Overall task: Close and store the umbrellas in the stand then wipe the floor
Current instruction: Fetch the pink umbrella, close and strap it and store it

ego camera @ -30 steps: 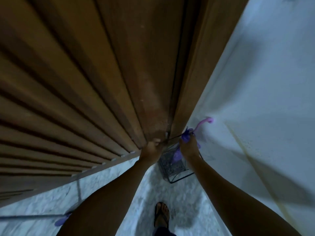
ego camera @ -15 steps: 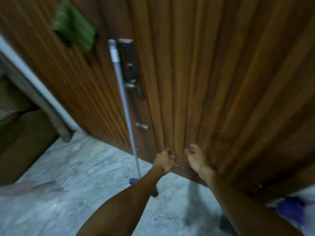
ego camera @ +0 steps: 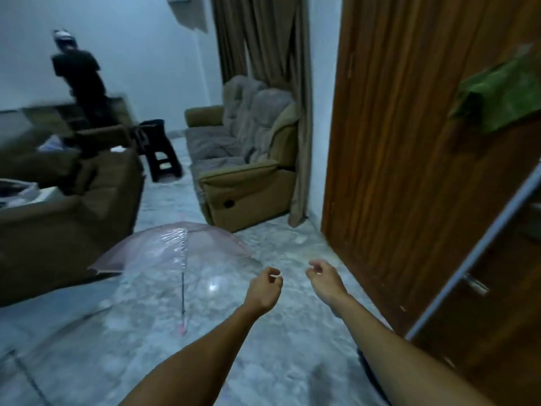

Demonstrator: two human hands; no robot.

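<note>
An open, clear umbrella with a pink rim [ego camera: 164, 253] lies on the marble floor [ego camera: 292, 247], its shaft and pink handle pointing toward me. My left hand [ego camera: 265, 288] hovers just right of the canopy with its fingers curled in loosely and nothing in it. My right hand [ego camera: 323, 278] is beside it, fingers loosely bent and apart, holding nothing. A grey mop pole [ego camera: 480, 253] leans against the wooden door [ego camera: 409, 142] at the right. The umbrella stand is out of view.
A tan recliner sofa [ego camera: 248, 168] stands ahead by the curtain, a brown sofa [ego camera: 58, 212] at the left. A dark stool [ego camera: 159, 153] sits between them. A person in black [ego camera: 82, 80] stands at the far left. A green cloth [ego camera: 503, 95] hangs on the door.
My view has swung left from the door corner and stand into the room. Both hands have left the purple umbrella and the door, and now hang over the floor near the clear umbrella.
</note>
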